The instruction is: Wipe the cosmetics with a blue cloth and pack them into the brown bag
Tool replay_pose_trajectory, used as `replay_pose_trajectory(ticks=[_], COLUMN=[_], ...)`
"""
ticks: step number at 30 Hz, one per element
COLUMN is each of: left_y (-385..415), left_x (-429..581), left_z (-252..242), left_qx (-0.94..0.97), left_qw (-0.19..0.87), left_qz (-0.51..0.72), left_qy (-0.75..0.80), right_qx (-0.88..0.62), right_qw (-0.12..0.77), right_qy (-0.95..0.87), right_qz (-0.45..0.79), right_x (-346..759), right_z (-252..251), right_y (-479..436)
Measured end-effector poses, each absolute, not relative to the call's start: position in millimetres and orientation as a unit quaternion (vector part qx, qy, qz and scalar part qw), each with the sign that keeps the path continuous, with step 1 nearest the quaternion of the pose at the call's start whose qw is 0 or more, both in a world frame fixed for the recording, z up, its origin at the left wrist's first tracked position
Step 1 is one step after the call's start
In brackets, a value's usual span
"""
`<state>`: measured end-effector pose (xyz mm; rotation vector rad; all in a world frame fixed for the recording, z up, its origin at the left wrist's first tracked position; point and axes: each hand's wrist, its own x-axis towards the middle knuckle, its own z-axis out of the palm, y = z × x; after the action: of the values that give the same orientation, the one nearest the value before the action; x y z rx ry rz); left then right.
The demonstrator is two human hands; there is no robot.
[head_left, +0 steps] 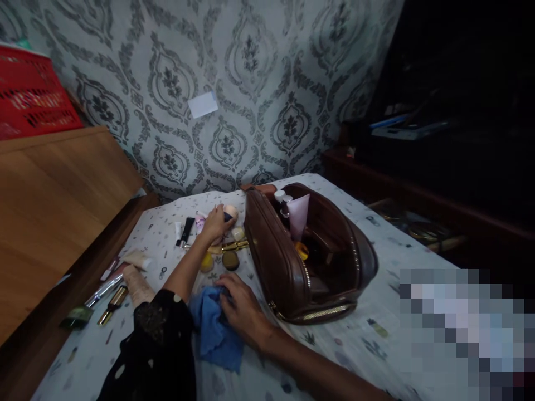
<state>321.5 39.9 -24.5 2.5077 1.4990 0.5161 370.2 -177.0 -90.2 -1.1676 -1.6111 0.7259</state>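
Note:
My left hand (216,224) reaches to the cosmetics at the back, fingers curled down at a small dark item (228,216) beside a round beige piece (231,211); its fingers partly hide what they hold. Nearer me, my right hand (242,306) is bent over a crumpled blue cloth (215,334), gripping its upper edge. Between the hands are a yellow-topped pot (206,262), a round olive-brown jar (230,260) and a gold tube (234,245). To their right stands an unzipped brown leather toiletry bag (273,245), holding a pink tube (298,216) and white-capped bottles (281,196).
On the left lie a beige tube (137,285), a gold-and-black tube (112,305), a silver tube (104,291) and a green-lidded container (77,317). A black tube (188,229) lies farther back. A wooden cabinet (62,195) bounds the left, the patterned wall (251,128) the back.

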Motion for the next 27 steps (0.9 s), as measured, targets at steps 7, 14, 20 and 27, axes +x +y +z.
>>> replay_pose_trajectory(ticks=[7, 14, 20, 27], left_y=[40.8, 44.6, 35.8, -4.5], left_x=[323.6, 317.3, 299.7, 264.8], left_z=[-27.4, -19.7, -6.0, 13.1], left_qx=[0.841, 0.825, 0.826, 0.832], left_qw=[0.102, 0.100, 0.111, 0.160], left_qz=[0.145, 0.184, 0.232, 0.295], left_qy=[0.511, 0.525, 0.502, 0.441], right_qx=[-0.500, -0.502, -0.506, -0.510], right_qw=[0.489, 0.508, 0.503, 0.516], right_qy=[-0.653, -0.644, -0.640, -0.611], right_qz=[0.292, 0.272, 0.285, 0.316], right_x=[368.0, 364.9, 366.4, 372.0], right_z=[-85.9, -89.7, -89.1, -84.2], right_y=[-181.7, -180.6, -176.5, -174.3])
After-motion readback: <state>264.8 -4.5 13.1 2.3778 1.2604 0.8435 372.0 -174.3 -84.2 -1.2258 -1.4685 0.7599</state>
